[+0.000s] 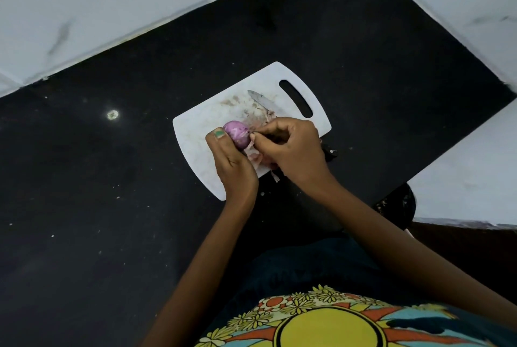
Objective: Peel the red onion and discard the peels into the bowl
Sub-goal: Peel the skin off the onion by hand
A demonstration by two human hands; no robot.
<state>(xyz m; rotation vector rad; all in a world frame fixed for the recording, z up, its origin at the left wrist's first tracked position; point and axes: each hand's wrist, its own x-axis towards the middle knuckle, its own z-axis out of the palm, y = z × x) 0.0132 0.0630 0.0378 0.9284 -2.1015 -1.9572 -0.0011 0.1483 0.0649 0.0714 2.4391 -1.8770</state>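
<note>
Item: red onion [237,137], centre of the frame, held just above the white cutting board [195,134]. Its exposed surface is glossy purple, so the peeling looks far along. Its long axis appears to run from upper left to lower right, though the hands hide both ends.

Left hand [233,163]: comes up from the lower middle of the frame, fingers curled round the onion's left and lower side, thumb lying along its left flank. It grips and steadies the onion.

Right hand [291,145]: comes in from the lower right, fingers bunched, thumb and forefinger pinching at the onion's right edge. It appears to hold a thin strip of skin there; the strip itself is too small to make out clearly.

Key relation: the onion lies to the left of the right hand and above the left hand. Both touch it, and the working seam faces the right hand, so the pull would probably go rightward.

Loose peels [258,158]: pale scraps on the board beneath and between the hands.

Knife [263,102]: blade flat on the board, above the hands, apart from them.

Bowl: not identifiable; a dark rounded shape under the right forearm may be it.

Surface: dark countertop [98,165].
</note>
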